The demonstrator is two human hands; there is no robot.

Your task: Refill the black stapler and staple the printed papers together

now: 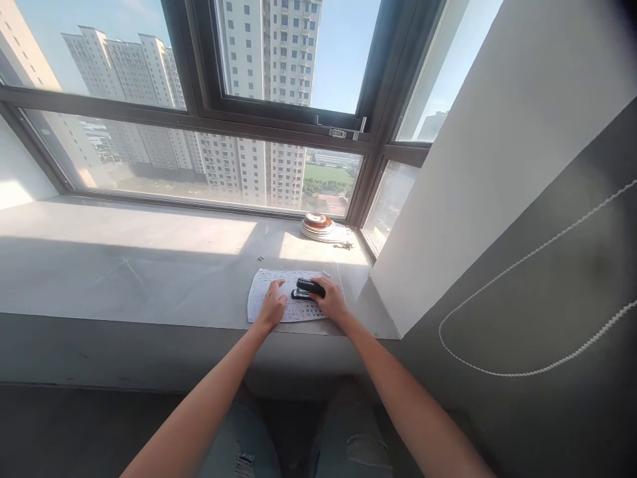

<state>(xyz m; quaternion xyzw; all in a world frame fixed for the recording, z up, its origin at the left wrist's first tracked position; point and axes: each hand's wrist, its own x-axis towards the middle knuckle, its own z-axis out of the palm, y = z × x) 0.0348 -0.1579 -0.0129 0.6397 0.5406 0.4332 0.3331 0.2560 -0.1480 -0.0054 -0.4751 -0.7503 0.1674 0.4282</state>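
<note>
White sheets of paper (257, 299) with rows of handwriting and print lie on the windowsill near its front edge. Over their right part is a small black stapler (309, 287), its jaws facing left and slightly parted. My right hand (329, 300) grips the stapler from its right end. To the left of the stapler, my left hand (273, 304) rests on the paper with thumb and forefinger apart and nothing between them. The lower fingers of the left hand are hard to make out.
A stack of round plate-like items (318, 229) stands at the sill's back right corner, with a small chain-like object (343, 245) beside it. Tiny dark bits (261, 258) lie behind the paper. A white beaded cord (512, 375) hangs at right. Window frames (279, 129) rise behind.
</note>
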